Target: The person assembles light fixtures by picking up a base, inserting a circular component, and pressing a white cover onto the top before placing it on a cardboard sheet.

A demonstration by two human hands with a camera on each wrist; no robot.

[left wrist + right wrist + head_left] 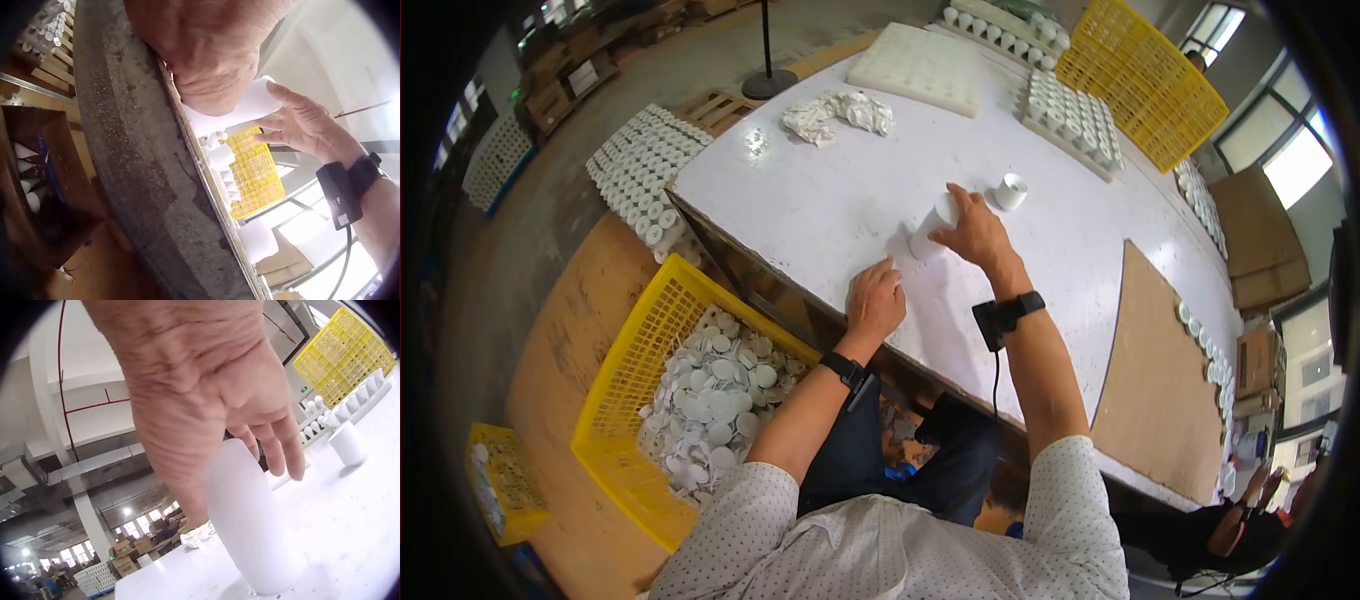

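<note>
A smooth white cylinder (pixel 924 241) stands on the table near its front edge. My right hand (pixel 980 233) holds it near the top, with thumb and fingers spread about its sides. In the right wrist view, the tall body of the cylinder (pixel 247 525) shows below the palm, and its base meets the tabletop. My left hand (pixel 876 302) rests on the table edge, fingers loosely bent, holding nothing. A short white cup (pixel 1011 192) with an open top stands just beyond the right hand.
A yellow crate (pixel 625 370) of white discs stands below the table's left edge. Crumpled white cloth (pixel 837 115) and a white slab (pixel 915 68) lie farther back. Trays of white cups (pixel 1072 125) stand before an upright yellow crate (pixel 1140 80). Brown board (pixel 1150 400) covers the right side.
</note>
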